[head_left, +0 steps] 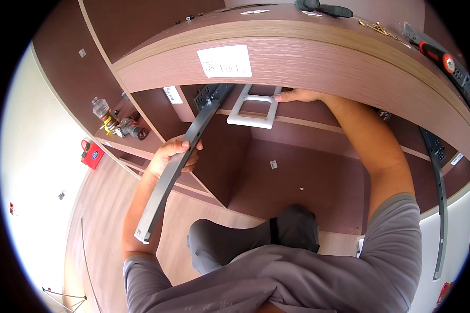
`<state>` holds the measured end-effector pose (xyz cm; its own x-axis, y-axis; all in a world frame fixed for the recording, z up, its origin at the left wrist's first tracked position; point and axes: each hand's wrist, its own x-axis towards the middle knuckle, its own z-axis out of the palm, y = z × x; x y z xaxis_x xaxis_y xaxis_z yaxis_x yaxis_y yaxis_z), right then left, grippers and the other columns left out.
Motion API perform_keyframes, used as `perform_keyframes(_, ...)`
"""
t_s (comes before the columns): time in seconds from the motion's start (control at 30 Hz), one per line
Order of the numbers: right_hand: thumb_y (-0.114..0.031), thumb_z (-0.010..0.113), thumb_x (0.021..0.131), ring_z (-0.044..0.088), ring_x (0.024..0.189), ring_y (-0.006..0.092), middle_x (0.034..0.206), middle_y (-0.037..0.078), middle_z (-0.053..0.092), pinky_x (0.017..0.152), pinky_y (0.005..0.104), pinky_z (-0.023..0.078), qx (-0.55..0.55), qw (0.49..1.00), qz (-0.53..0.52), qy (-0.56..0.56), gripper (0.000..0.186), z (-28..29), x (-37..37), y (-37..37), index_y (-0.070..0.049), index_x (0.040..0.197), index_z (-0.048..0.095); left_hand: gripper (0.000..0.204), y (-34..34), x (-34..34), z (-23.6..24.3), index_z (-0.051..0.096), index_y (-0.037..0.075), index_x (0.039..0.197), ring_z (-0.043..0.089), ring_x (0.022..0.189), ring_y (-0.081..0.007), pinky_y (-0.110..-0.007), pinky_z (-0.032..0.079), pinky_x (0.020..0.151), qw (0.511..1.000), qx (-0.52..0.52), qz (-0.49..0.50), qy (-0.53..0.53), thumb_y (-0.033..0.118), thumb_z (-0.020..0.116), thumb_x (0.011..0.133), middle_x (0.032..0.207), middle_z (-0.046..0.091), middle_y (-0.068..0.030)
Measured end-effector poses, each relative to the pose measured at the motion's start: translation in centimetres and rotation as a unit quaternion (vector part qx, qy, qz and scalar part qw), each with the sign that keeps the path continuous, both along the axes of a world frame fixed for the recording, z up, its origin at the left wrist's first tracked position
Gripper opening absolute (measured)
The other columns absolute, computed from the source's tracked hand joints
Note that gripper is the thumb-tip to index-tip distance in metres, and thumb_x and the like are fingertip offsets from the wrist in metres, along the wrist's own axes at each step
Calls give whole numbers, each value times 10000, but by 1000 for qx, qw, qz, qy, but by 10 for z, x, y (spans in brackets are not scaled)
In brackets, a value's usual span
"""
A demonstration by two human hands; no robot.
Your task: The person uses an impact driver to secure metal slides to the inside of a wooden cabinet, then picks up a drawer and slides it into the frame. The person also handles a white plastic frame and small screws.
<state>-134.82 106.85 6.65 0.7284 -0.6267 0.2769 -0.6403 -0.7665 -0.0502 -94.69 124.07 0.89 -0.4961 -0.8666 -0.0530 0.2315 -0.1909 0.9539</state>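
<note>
My left hand [178, 155] is wrapped around a long grey metal drawer slide [167, 185], which slants out from under the cabinet's top board toward me. The slide's far end meets a dark perforated bracket [206, 95] on the inner side panel. My right hand [302, 95] reaches in under the board, with a digit against the side of a white rectangular frame with two openings [251, 121]. The frame juts past the shelf edge; its far end and most of my right fingers are hidden by the board.
A second slide [442, 219] hangs out at the right. On the top board [318, 44] lie brass-coloured screws [378, 27], a red-black tool [444, 58] and a dark-handled tool [329, 9]. A side shelf holds a bottle [103, 110] and power drill [130, 128]. A red bag [92, 154] hangs nearby.
</note>
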Motion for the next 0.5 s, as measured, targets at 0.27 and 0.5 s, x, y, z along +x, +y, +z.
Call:
perform_keyframes(0.27,-542,639,947,606,1161,361,1230,140,693,1006,500,456,18,997,65,-47,543,-12,14,-18,-103,1264,685,409,2,-8,16,598,-28,1110,417,558,-120,-280,348,494,998,-26,5,63,292,729,892,643,444,2)
perform_keyframes(0.5,-538,638,948,604,1166,363,1238,142,689,1009,502,454,-22,999,28,-36,543,-8,48,-26,-102,1269,682,410,-6,-18,14,589,-51,1143,410,559,-100,-247,340,472,997,7,-10,76,282,676,920,659,427,13)
